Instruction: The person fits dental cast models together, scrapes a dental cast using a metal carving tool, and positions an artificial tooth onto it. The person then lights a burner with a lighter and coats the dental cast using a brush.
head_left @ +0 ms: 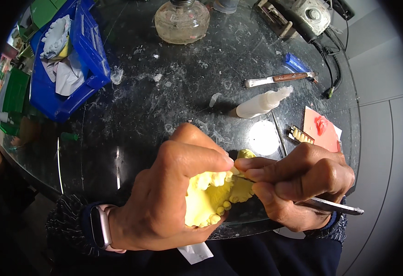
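Note:
My left hand (157,195) is closed around a yellow dental cast (207,202) with a row of teeth along its curved rim. In my closed right hand (307,184) lies a slim metal carving tool (332,205), its handle sticking out to the lower right. The tool's tip meets the cast's upper right edge, close to my left thumb. Something small and pale shows between the thumb and the right fingertips, too covered to make out. More yellow material (246,154) rises just behind the right fingertips. Much of the cast's left side is hidden by my left hand.
Beyond my hands lie a white squeeze bottle (259,105), a wooden-handled knife (282,79) and a blue plastic piece (296,63). Denture teeth (301,135) rest beside a pink wax sheet (315,120). A glass jar (182,23), blue bin (91,50) and control box (311,16) stand farther back.

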`<state>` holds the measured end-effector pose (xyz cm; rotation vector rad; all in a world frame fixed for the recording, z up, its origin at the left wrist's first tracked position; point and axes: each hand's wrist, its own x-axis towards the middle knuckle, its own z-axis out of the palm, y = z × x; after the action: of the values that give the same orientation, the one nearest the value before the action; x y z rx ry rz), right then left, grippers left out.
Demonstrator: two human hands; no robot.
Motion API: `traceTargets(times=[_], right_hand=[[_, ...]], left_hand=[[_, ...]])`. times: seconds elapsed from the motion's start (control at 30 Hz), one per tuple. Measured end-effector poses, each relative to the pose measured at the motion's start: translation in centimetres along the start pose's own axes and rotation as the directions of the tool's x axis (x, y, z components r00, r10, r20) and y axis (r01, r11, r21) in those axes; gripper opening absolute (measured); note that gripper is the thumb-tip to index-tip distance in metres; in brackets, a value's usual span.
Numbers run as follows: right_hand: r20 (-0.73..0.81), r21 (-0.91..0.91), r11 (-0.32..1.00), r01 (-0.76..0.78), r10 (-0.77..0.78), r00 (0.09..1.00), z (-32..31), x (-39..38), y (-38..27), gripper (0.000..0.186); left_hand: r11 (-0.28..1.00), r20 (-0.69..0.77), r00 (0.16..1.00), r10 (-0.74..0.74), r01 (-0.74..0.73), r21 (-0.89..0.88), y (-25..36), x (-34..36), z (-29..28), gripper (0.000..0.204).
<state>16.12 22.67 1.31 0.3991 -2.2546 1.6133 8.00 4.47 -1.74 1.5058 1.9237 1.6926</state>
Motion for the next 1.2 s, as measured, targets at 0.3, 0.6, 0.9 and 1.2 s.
traceTargets(times=[0.3,0.6,0.9,1.2], right_hand=[[0.002,-0.069,0.996,0.062,-0.062,0.998,-0.1,-0.1,-0.4,0.028],[-0.023,-0.014,0.999,0.052,-0.052,0.998,0.3,-0.6,-0.2,0.029],[-0.13,-0.181,0.969,0.166,-0.191,0.973,1.0,-0.6,0.2,0.034],[-0.044,-0.145,0.945,0.293,-0.302,0.952,0.5,-1.0,1.0,0.027]], left_hand=[[1.0,-0.018,1.0,0.01,-0.01,0.002,0.1,0.1,0.3,0.074],[0.977,-0.046,0.99,-0.132,0.122,-0.174,0.1,-0.5,0.4,0.074],[0.988,-0.047,0.992,-0.118,0.113,-0.104,0.5,-0.1,0.3,0.072],[1.0,-0.048,0.999,0.015,-0.015,0.009,0.2,0.2,0.3,0.069]])
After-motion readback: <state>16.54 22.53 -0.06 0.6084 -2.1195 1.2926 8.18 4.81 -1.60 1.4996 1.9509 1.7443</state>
